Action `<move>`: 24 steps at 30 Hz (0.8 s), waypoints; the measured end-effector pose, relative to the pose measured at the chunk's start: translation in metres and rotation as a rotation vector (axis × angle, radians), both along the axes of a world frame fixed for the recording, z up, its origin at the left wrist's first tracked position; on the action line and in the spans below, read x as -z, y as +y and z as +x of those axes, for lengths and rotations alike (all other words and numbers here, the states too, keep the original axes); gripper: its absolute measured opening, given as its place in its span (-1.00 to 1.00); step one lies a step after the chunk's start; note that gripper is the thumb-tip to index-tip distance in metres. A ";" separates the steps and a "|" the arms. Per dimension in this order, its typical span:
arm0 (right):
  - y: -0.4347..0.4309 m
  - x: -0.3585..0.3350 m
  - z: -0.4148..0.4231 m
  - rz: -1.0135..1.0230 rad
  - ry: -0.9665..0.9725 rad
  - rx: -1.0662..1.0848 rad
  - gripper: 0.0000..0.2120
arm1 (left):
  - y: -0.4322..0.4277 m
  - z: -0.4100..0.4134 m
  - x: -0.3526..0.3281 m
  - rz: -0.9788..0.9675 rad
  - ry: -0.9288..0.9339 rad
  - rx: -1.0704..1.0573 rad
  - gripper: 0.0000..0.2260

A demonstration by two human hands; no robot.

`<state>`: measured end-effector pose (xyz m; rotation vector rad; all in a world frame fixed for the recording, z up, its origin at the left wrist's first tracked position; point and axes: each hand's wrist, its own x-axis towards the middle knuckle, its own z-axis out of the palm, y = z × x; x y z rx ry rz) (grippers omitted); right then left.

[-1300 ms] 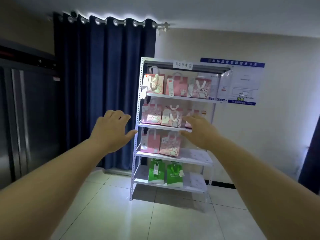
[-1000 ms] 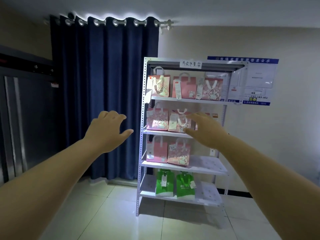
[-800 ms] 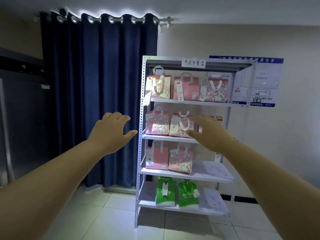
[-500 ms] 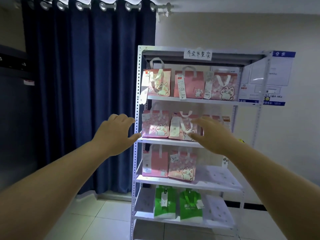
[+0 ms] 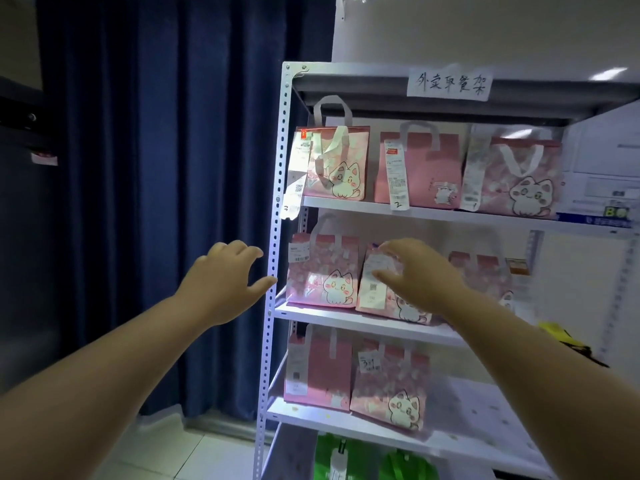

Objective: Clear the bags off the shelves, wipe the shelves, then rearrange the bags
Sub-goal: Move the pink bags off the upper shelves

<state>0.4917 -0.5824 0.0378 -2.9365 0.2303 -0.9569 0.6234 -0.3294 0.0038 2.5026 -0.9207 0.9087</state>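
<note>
Head view: left hand (image 5: 221, 282) and right hand (image 5: 419, 271) hover empty, fingers spread; best lift the pink bag (image 5: 322, 275) at the left hand's 3 o'clock by its handle (image 5: 311, 233).

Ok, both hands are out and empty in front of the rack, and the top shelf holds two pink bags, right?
No: the head view shows three pink bags on the top shelf, not two. The left hand and right hand are out and empty in front of the rack.
</note>
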 end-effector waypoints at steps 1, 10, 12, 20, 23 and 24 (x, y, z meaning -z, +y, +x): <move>-0.004 0.001 0.016 0.008 -0.008 -0.003 -0.54 | -0.004 0.015 0.001 -0.001 0.001 -0.003 -0.50; -0.034 0.010 0.162 0.046 -0.137 0.020 -0.61 | -0.044 0.165 -0.002 -0.064 0.024 0.070 -0.48; -0.041 0.005 0.194 0.056 -0.166 0.040 -0.64 | -0.054 0.201 -0.007 -0.068 0.035 0.103 -0.48; -0.066 -0.002 0.293 0.104 -0.303 0.136 -0.62 | -0.101 0.314 -0.028 -0.164 0.017 0.241 -0.48; -0.072 -0.001 0.322 0.090 -0.314 0.108 -0.63 | -0.122 0.342 -0.028 -0.178 0.029 0.261 -0.51; -0.074 -0.002 0.332 0.085 -0.316 0.097 -0.63 | -0.128 0.350 -0.029 -0.182 0.046 0.259 -0.52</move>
